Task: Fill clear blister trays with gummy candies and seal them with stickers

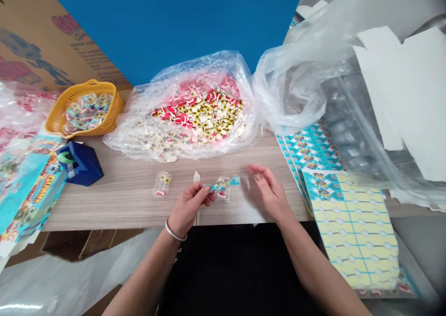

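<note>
Wood-grain surface [121, 190], blue wall [184, 23] behind. Frame centre: left grip [186, 207] pinches thin blue printed paper strip [223, 184] overlapping clear rounded plastic pack [223, 196]; right grip [273, 197] loosely spread, apart. Step: probably labelling; next move calls for strip alignment. Crinkly transparent bag [142, 130], upper middle.

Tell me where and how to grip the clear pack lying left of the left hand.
Pinch the clear pack by its two long side edges, about midway, coming down from above: that looks best. It lies flat on the table, its longer direction running away from the person, with tabletop showing along both sides. The left hand holds a printed strip.
</note>
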`<state>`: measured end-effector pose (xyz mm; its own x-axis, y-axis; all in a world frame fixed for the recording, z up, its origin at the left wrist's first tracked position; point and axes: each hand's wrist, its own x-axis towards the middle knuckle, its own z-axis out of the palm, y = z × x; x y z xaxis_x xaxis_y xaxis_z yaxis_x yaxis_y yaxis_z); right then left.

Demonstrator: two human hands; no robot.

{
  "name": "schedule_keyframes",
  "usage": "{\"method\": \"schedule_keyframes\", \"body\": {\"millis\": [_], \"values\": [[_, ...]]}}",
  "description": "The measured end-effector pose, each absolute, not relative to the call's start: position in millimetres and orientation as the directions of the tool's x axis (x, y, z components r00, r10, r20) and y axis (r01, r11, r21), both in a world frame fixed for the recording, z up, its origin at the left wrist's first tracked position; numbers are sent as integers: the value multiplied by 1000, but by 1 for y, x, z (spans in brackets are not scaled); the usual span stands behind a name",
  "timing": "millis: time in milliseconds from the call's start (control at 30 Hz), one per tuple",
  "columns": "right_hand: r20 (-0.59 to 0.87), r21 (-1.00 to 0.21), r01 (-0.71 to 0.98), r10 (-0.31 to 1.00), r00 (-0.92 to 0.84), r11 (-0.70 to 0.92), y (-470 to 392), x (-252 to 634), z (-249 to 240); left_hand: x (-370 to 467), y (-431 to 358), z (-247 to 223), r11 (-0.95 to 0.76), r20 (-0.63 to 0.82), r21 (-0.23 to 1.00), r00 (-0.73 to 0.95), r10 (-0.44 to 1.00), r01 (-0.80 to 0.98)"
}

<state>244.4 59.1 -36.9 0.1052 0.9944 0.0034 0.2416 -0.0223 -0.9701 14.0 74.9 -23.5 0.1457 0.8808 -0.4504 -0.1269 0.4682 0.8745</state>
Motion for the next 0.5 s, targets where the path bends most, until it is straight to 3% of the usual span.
{"method": "schedule_keyframes", "body": {"millis": [167, 333, 500], "values": [[-140, -968, 210, 990, 9, -139, 61, 229, -34, 14, 80, -26, 451, -449, 891, 254, 857, 55], [-247, -961, 128, 969, -10, -244, 55, 215, -47, 10, 82, -32, 407, -459, 882, 237, 856, 239], [-211, -932, 298, 977, 14, -205, 53, 211, -50, 10, 89, -35, 228, -366, 761, 110, 924, 608]]}}
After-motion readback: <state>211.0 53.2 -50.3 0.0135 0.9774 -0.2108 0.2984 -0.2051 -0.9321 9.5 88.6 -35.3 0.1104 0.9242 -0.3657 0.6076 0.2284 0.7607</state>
